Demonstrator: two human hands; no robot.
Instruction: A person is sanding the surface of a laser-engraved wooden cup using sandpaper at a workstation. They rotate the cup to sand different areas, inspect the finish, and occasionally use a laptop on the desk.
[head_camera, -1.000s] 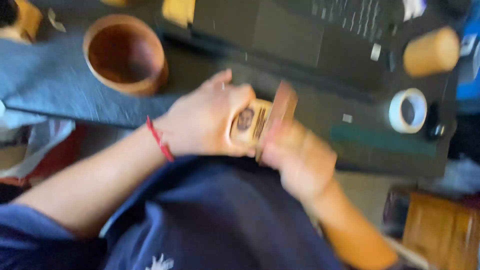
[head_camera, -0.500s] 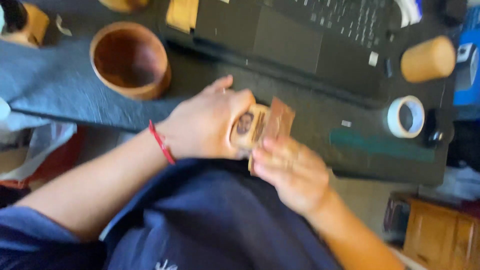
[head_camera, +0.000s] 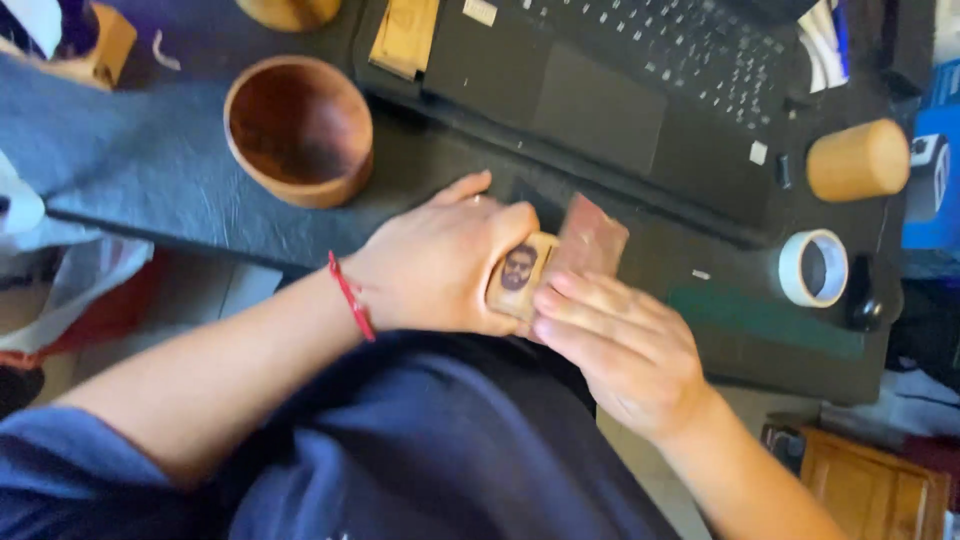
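Hands meet at the middle of the frame, over the near edge of the dark counter (head_camera: 420, 170). The left hand (head_camera: 440, 265) has its grip clamped around a small wooden block (head_camera: 520, 275) with a dark printed picture on its face. The right hand (head_camera: 620, 350) presses flat fingers on a reddish-brown abrasive sheet (head_camera: 592, 235), held against the block's end; its grip is together on the sheet. How much of the block has been worked I cannot tell, as most of it is covered; its visible face looks smooth and pale. The wooden bowl (head_camera: 298, 130) in the upper left appears to hold nothing. A laptop (head_camera: 640, 90) lies open at the top, a wooden cylinder (head_camera: 856, 160) and a roll of tape (head_camera: 812, 268) sit at the right.
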